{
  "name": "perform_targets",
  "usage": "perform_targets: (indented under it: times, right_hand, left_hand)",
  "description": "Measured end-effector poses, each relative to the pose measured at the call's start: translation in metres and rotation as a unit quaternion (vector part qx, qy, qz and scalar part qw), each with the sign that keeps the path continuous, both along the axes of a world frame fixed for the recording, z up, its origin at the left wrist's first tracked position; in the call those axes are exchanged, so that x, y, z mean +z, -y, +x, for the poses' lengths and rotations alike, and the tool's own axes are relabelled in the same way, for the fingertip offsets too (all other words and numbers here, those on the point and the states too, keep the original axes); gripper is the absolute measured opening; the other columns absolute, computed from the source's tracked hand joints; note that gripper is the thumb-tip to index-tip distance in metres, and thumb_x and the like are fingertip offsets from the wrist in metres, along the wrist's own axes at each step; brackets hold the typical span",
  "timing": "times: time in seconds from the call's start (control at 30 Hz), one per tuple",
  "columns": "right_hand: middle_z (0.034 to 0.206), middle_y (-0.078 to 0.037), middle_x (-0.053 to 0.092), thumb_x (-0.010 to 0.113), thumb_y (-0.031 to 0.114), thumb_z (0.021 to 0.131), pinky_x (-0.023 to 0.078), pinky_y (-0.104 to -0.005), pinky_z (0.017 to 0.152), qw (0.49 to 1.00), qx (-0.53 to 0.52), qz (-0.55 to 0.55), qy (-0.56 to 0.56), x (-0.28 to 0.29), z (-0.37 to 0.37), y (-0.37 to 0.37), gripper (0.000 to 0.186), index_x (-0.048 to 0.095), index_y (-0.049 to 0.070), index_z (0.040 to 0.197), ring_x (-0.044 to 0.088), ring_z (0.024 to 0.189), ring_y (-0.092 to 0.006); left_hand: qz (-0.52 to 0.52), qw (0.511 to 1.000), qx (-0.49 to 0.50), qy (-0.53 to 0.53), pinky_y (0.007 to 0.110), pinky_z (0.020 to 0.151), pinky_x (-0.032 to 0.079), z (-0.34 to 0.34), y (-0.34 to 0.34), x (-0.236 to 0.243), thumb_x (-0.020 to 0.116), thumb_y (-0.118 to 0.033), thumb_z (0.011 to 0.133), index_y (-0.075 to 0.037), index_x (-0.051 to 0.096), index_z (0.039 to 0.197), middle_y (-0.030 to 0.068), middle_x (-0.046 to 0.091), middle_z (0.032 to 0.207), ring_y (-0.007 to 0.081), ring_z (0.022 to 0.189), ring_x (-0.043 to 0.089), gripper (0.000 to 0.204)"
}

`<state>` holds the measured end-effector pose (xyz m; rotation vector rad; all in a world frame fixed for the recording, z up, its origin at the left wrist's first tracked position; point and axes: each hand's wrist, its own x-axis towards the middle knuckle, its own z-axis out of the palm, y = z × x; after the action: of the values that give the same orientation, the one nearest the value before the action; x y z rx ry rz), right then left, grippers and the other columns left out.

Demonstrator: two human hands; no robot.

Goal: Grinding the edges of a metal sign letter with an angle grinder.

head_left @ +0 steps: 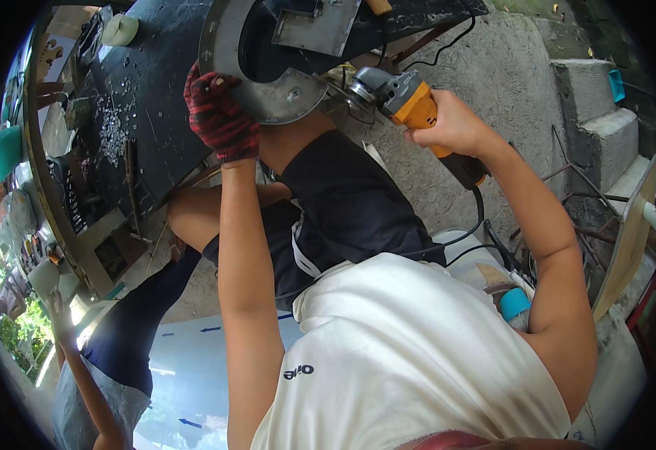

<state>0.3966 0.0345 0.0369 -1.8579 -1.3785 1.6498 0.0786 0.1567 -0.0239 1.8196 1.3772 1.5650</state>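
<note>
My left hand [223, 116], in a red and black striped knit glove, is closed on the edge of a curved grey metal letter shape [289, 96]. The piece lies at the near edge of a dark table, its rounded end jutting toward my knee. Bare and wrapped round its body, my right hand [451, 124] holds a yellow and black angle grinder [415, 109]. The grinder's head is beside the rounded end of the metal piece; I cannot tell whether its disc touches. A black cord runs from the grinder's back end past my lap.
Another angular metal piece [316, 30] lies on the dark table [170, 82]. Metal scraps [114, 131] and a pale round container [120, 30] are at its left. Concrete steps [605, 139] and a leaning board [628, 240] stand to the right. Another person [110, 375] sits at lower left.
</note>
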Motion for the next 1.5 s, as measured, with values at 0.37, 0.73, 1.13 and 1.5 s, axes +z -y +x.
perform_targets:
  times: [0.37, 0.73, 1.13, 1.5]
  right_hand:
    - [0.087, -0.006, 0.07, 0.08, 0.018, 0.077, 0.054, -0.0319, 0.069, 0.999, 0.025, 0.02, -0.012, -0.005, 0.001, -0.002, 0.04, 0.065, -0.001, 0.11, 0.067, 0.074, -0.0152]
    - [0.084, -0.006, 0.068, 0.078, 0.021, 0.075, 0.055, -0.0305, 0.065, 0.999, 0.009, 0.041, -0.02, -0.007, -0.003, 0.005, 0.039, 0.065, -0.001, 0.105, 0.066, 0.068, -0.014]
    - [0.084, -0.006, 0.068, 0.079, 0.022, 0.074, 0.055, -0.0314, 0.064, 1.0, 0.009, 0.029, 0.002, -0.014, -0.003, 0.004, 0.043, 0.064, -0.001, 0.107, 0.066, 0.069, -0.0147]
    - [0.084, -0.007, 0.068, 0.081, 0.023, 0.075, 0.055, -0.0305, 0.063, 1.0, 0.007, 0.02, -0.001, -0.003, -0.002, 0.006, 0.045, 0.063, -0.002, 0.108, 0.066, 0.066, -0.0145]
  left_hand:
    - [-0.073, 0.997, 0.011, 0.007, 0.039, 0.094, 0.049, -0.004, -0.009, -0.004, 0.056, -0.015, 0.1, -0.004, 0.065, 0.085, 0.0084, 0.07, 0.088, 0.0267, 0.104, 0.064, 0.021]
    - [-0.051, 0.997, 0.029, -0.059, 0.039, 0.087, 0.051, -0.003, -0.012, -0.005, 0.058, -0.017, 0.098, -0.005, 0.067, 0.088, 0.0104, 0.069, 0.093, 0.0301, 0.095, 0.065, 0.018]
    - [-0.054, 0.996, 0.032, -0.066, 0.041, 0.087, 0.051, 0.0, -0.008, 0.003, 0.056, -0.017, 0.098, -0.006, 0.066, 0.085, 0.0113, 0.069, 0.095, 0.0329, 0.095, 0.065, 0.02]
    - [-0.071, 0.995, 0.032, -0.058, 0.042, 0.087, 0.051, -0.003, -0.009, 0.001, 0.055, -0.019, 0.098, -0.006, 0.066, 0.083, 0.0106, 0.07, 0.095, 0.0332, 0.095, 0.065, 0.022]
